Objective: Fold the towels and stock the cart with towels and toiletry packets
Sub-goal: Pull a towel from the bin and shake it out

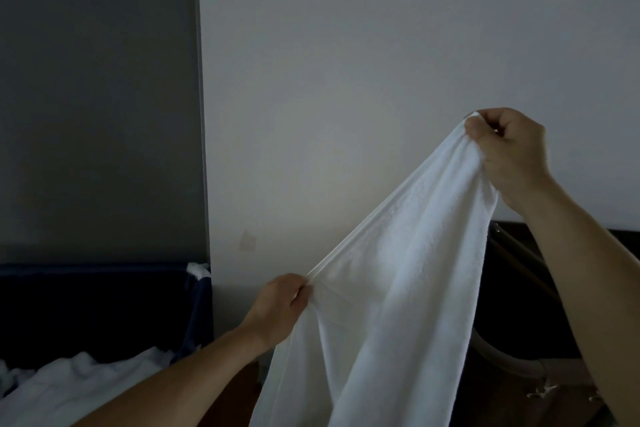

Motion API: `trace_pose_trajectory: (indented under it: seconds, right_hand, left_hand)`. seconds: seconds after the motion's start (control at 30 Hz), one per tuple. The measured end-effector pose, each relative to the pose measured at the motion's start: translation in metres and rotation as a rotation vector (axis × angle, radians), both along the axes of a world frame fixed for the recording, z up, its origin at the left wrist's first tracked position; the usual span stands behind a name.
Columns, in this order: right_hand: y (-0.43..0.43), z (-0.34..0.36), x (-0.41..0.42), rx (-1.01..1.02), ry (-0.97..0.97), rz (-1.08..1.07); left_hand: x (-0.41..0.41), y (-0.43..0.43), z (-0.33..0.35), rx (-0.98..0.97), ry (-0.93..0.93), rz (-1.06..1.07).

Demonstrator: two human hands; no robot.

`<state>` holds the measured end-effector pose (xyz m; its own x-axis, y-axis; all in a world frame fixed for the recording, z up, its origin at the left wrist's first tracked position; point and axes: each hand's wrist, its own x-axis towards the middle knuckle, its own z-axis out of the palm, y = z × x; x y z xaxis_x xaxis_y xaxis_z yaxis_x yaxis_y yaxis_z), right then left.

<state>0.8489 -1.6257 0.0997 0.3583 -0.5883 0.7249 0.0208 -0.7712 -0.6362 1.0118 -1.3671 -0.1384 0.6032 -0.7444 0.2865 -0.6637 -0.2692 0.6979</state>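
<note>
White towel [398, 270] held up in the air in front of a pale wall [346, 62], well above everything else. Right hand [512, 149] is high and clamped in a fist on the top corner. Left hand [280, 305] is lower and to the left, pinching the hem. Hands are well apart, with the hem stretched taut in a slanted line between them. The rest of the towel hangs loose below both hands and runs out of the bottom edge.

Open room: wall space above and between the hands is free. On the left, a grey panel [97, 97] meets the wall at a vertical edge. Below it is a dark blue fabric bin [197, 308] with a heap of white linen [86, 378] inside, near the left forearm and apart from the towel. On the right is dark furniture [519, 322] behind the right forearm, too dim to tell what kind.
</note>
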Motion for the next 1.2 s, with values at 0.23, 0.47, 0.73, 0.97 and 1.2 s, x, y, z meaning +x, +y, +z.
trace_pose_trajectory:
  seconds: [0.23, 0.47, 0.73, 0.97, 1.2]
  right_hand:
    - [0.002, 0.019, -0.011, -0.012, -0.033, -0.074]
    - [0.005, 0.039, -0.015, -0.023, -0.099, -0.114]
    - [0.006, 0.024, -0.020, -0.031, -0.037, -0.171]
    - [-0.001, 0.017, -0.036, 0.010, 0.181, -0.245]
    - [0.087, -0.051, 0.002, 0.011, 0.541, 0.364]
  left_hand:
    - [0.005, 0.016, 0.021, -0.123, 0.111, -0.071]
    - [0.007, 0.024, 0.040, -0.185, 0.131, -0.088]
    - [0.011, 0.038, 0.039, -0.169, 0.334, -0.005]
    - [0.008, 0.030, 0.081, -0.299, 0.346, 0.106]
    - [-0.037, -0.025, 0.148, -0.208, 0.030, -0.065]
